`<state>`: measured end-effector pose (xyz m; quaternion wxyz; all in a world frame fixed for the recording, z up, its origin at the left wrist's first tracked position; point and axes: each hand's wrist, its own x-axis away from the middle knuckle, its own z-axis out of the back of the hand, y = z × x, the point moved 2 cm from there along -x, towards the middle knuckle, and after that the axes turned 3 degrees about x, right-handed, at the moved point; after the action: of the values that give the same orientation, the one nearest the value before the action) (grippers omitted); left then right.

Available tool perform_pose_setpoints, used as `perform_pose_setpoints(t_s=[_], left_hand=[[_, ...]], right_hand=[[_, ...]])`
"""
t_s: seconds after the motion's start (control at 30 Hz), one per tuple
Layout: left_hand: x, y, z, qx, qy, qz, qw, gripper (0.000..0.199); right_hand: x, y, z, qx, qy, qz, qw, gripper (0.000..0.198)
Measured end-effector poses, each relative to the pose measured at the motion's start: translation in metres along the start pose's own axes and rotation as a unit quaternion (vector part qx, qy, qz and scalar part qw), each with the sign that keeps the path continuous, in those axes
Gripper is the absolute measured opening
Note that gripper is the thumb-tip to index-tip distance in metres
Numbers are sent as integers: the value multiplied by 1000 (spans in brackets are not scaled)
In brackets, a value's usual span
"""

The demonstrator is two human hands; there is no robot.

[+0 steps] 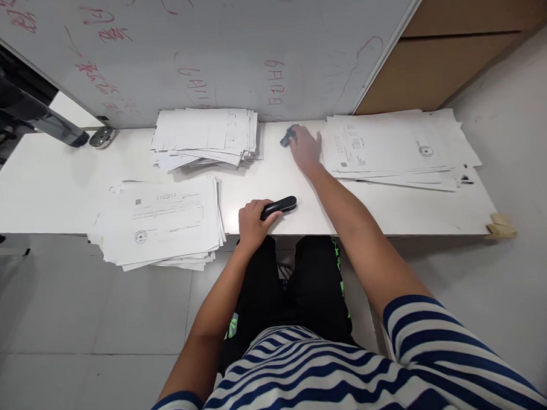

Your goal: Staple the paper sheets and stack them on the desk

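My left hand (252,226) is wrapped around one end of a black stapler (280,206), near the front edge of the white table (272,178). Farther back, close to the whiteboard, my right hand (306,148) has its fingers on a small dark object (287,136). That object is slightly blurred and partly covered by the fingers, so its kind does not show. The thumb of the right hand lies close to the left edge of a wide stack of printed papers (384,143).
Two more paper stacks lie on the left: one at the back (202,132), one (165,222) overhanging the front edge. A grey bottle (61,123) and a small round device (102,137) stand far left. A whiteboard (230,43) rises behind; brown tape (501,226) covers the right corner.
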<state>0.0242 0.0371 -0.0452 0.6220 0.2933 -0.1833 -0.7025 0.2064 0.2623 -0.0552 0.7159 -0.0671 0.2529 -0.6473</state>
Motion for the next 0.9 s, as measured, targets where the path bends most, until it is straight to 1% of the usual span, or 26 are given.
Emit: perform_pose_setpoints(t_s=[0.13, 0.37, 0.5, 0.67, 0.77, 0.83, 0.9], left_hand=[[0, 0, 0, -4, -4, 5, 1000, 28], [0, -1, -1, -7, -7, 7, 1000, 29], [1, -1, -1, -12, -11, 9, 1000, 29], [0, -2, -1, -15, -10, 8, 1000, 29], [0, -2, -4, -10, -9, 12, 1000, 29], [3, -1, -5, -5, -4, 5, 1000, 33], [9, 1, 0, 4, 13, -21, 1000, 43]], right_hand=[[-1, 1, 2, -14, -7, 12, 1000, 43], [-4, 6, 0, -25, -8, 8, 1000, 43], [-6, 10, -6, -21, -14, 8, 1000, 51], [-8, 10, -8, -23, -2, -13, 1000, 61], [-8, 7, -6, -22, -14, -1, 1000, 65], [-5, 5, -2, -8, -14, 11, 1000, 67], [3, 4, 5, -4, 9, 10, 1000, 66]])
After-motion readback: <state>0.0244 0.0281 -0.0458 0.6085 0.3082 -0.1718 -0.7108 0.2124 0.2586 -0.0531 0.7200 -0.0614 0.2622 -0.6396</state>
